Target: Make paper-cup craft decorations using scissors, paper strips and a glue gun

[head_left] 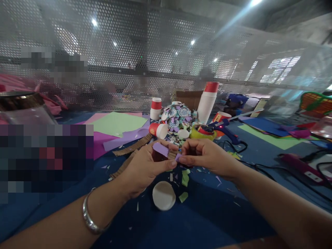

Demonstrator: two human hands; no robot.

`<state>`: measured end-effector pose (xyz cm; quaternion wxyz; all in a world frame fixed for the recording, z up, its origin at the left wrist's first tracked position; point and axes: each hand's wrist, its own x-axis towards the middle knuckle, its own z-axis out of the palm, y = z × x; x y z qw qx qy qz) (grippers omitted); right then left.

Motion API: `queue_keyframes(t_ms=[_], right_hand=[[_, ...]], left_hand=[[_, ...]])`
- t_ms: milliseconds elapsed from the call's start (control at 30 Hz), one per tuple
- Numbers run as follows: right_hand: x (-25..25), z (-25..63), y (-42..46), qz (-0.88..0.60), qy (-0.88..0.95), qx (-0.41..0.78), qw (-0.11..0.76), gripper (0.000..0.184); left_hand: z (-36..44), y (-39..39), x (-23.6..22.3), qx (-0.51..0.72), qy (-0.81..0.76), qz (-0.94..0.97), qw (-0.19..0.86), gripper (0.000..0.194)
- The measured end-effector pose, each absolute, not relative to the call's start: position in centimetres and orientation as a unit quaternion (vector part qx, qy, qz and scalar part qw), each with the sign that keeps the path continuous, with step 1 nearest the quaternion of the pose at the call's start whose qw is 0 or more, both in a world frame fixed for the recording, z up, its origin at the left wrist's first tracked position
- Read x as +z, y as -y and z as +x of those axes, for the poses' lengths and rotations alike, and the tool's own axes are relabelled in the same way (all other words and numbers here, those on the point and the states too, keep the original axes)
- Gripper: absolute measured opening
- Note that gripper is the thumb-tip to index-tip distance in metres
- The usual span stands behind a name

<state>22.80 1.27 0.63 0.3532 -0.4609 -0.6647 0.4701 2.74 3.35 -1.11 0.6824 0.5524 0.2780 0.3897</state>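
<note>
My left hand, with a silver bangle on the wrist, is closed round a purple paper piece. Between the thumb and fingers of my right hand is a small purple paper scrap. The hands almost meet; whether the two purple bits are joined I cannot tell. Below them lies a white paper disc, and beside it are green paper scraps. Just beyond my fingers a red and white paper cup rests on its side.
Behind are a pile of decorated paper pieces, a leaning stack of cups and a yellow tape roll with a blue glue gun. Coloured sheets lie left. A power strip with black cables sits right.
</note>
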Motion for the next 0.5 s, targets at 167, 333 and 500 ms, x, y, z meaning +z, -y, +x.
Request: queue_keyframes(t_ms=[167, 333, 500], right_hand=[[0.65, 22.9, -1.63, -0.45, 0.658, 0.496, 0.344, 0.031], [0.45, 23.25, -1.75, -0.431, 0.671, 0.502, 0.334, 0.028], [0.4, 23.33, -1.51, -0.424, 0.689, 0.49, 0.325, 0.022]], left_hand=[[2.68, -3.19, -1.22, 0.377, -0.26, 0.551, 0.698, 0.03], [2.67, -3.3, -1.44, 0.369, -0.26, 0.565, 0.691, 0.031], [2.85, -3.25, -1.13, 0.36, -0.267, 0.578, 0.682, 0.029]])
